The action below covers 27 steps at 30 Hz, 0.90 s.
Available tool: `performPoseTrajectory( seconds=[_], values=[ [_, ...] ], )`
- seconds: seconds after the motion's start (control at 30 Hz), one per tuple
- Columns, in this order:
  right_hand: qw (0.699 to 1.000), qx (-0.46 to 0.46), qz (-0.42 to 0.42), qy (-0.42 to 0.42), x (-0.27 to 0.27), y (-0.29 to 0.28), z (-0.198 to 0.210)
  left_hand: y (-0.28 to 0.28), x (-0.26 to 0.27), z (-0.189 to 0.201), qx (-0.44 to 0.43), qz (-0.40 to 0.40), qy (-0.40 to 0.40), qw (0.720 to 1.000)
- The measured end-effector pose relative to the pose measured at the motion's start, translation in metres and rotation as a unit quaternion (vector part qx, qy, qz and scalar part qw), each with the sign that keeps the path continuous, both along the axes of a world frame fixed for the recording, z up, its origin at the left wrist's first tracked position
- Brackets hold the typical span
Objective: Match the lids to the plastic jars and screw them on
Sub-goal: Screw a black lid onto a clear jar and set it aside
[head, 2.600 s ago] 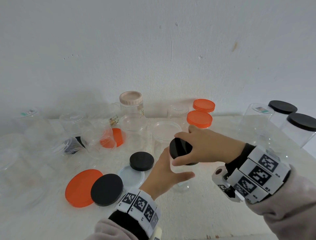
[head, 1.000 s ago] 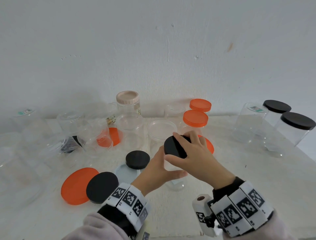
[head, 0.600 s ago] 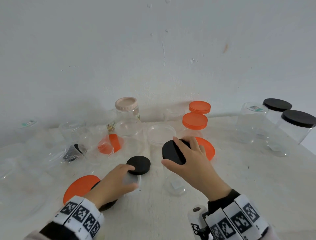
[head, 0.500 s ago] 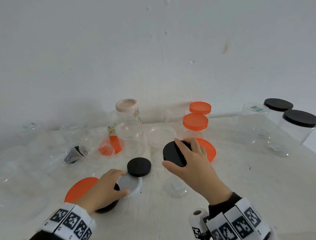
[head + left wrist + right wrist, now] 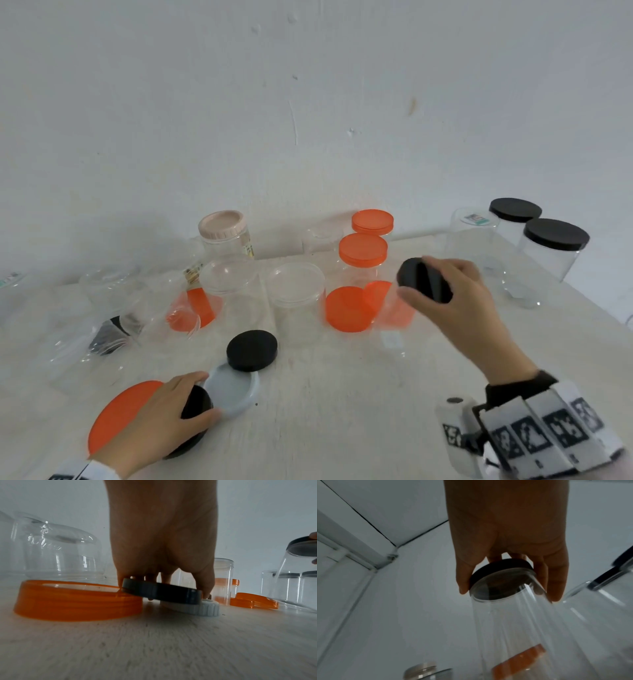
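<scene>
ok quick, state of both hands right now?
Left hand: grips the large black lid, one edge lifted onto the orange lid.
Right hand: grips the black-lidded clear jar by its lid, tilted.

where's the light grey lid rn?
Head view, lower left: light grey lid on the table, between the small black lid and the left hand.

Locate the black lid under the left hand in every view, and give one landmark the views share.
Head: black lid at lower left, mostly covered by the left hand, overlapping the big orange lid.
Left wrist: centre, tilted, gripped by the fingertips, one edge on the orange lid, the other over the grey lid.
Right wrist: not in it.
Shared landmark: the capped jar in the right hand, seen at the left-wrist view's right edge and in the right wrist.
</scene>
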State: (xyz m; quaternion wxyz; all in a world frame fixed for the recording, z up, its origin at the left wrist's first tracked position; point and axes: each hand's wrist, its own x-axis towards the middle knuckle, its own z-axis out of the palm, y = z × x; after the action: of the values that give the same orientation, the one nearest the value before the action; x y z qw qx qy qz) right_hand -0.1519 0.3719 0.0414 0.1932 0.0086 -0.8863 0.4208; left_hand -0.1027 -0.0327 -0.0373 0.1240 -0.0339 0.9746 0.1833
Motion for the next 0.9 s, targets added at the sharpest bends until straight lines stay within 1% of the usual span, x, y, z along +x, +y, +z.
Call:
performPoseTrajectory(
  seconds=[0.17, 0.43, 0.57, 0.67, 0.77, 0.9],
  values=[
    [0.994, 0.007, -0.101, -0.032, -0.035, 0.055, 0.002, 0.003, -0.003, -0.001, -0.002, 0.0, 0.003, 1.0],
    [0.979, 0.048, -0.193, -0.047, -0.063, 0.104, 0.007, 0.005, -0.001, -0.001, -0.006, 0.003, 0.013, 1.0],
    [0.97, 0.076, -0.218, -0.071, -0.069, 0.115, 0.008, 0.006, -0.002, 0.001, -0.011, 0.01, 0.012, 1.0],
    [0.965, 0.095, -0.222, -0.103, -0.072, 0.117, 0.008, 0.005, -0.004, 0.002, 0.003, 0.006, 0.011, 1.0],
    [0.953, 0.124, -0.245, -0.124, -0.074, 0.114, 0.012, 0.004, -0.004, 0.003, 0.014, 0.004, 0.009, 1.0],
    [0.947, 0.165, -0.247, -0.123, -0.084, 0.103, 0.026, 0.007, -0.004, 0.004, 0.013, 0.009, 0.007, 1.0]
  ],
)
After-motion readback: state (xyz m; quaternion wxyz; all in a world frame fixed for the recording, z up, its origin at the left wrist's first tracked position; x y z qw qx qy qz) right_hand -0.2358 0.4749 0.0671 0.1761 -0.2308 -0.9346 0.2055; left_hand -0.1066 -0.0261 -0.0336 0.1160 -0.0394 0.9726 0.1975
